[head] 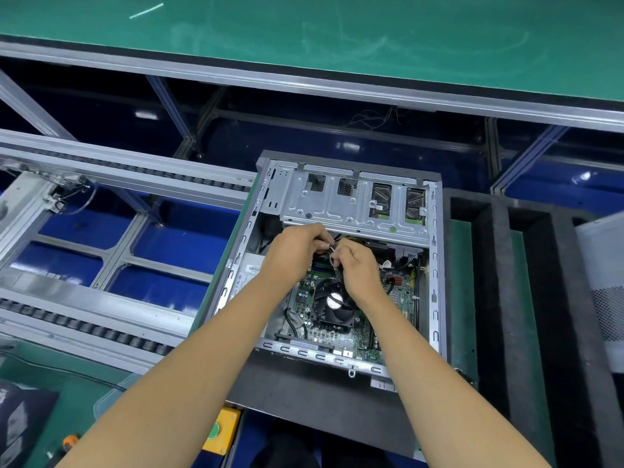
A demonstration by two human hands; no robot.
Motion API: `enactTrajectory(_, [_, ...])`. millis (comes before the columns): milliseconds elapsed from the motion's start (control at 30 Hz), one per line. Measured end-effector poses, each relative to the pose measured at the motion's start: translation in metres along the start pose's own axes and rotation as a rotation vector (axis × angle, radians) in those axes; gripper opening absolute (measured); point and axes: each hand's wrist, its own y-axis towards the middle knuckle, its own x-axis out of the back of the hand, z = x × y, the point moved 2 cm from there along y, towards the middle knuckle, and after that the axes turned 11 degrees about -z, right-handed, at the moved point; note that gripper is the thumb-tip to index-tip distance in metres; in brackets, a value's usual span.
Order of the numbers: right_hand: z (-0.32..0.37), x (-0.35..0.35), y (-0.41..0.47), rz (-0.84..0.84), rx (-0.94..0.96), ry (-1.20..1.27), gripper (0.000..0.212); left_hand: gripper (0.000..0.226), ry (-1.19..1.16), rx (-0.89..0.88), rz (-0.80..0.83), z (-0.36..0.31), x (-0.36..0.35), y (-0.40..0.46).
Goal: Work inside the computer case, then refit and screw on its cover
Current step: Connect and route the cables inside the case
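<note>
The open computer case (435, 265) lies on its side on a dark pad, its motherboard (401, 298) and black CPU fan (332, 304) showing. A metal drive cage (337, 201) spans its far end. My left hand (293, 246) and my right hand (358, 265) meet above the fan, just under the cage. Both pinch a thin bundle of wires (332, 255) between fingertips. The wire ends are hidden by my fingers. The perforated grey cover panel (604, 282) lies at the right edge.
A roller conveyor (101, 319) runs along the left. A black foam tray (526, 298) with slots sits right of the case. A yellow box with a green button (219, 430) is near the front edge, and an orange-handled tool (71, 442) lies at lower left.
</note>
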Motion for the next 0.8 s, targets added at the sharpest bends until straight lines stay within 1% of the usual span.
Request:
enactTrajectory(267, [0.001,-0.001,0.000,0.005,0.025,-0.041,0.042,0.020,0.051,-0.021,0.022,-0.001,-0.001,-0.001])
enactTrajectory(333, [0.002,-0.001,-0.002,-0.018,0.035,-0.049,0.041,0.019,0.085,-0.005,0.018,-0.002,-0.001,-0.001])
enactTrajectory(367, [0.002,-0.001,-0.002,-0.037,0.040,-0.039,0.040,0.016,0.104,0.007,0.007,-0.002,-0.001,-0.001])
enactTrajectory(433, [0.000,0.002,-0.003,-0.084,0.064,-0.032,0.035,0.003,0.150,0.009,-0.029,-0.002,0.000,-0.003])
enactTrajectory(567, [-0.001,0.006,-0.006,-0.159,0.087,-0.113,0.025,0.015,0.297,-0.001,-0.159,-0.003,0.001,-0.010])
enactTrajectory(667, [0.002,0.007,-0.006,-0.213,0.061,-0.163,0.020,0.021,0.326,0.093,-0.241,-0.003,0.003,-0.011])
enactTrajectory(800, [0.004,0.009,-0.009,-0.281,0.044,-0.191,0.016,0.024,0.277,0.230,-0.283,0.002,0.003,-0.010])
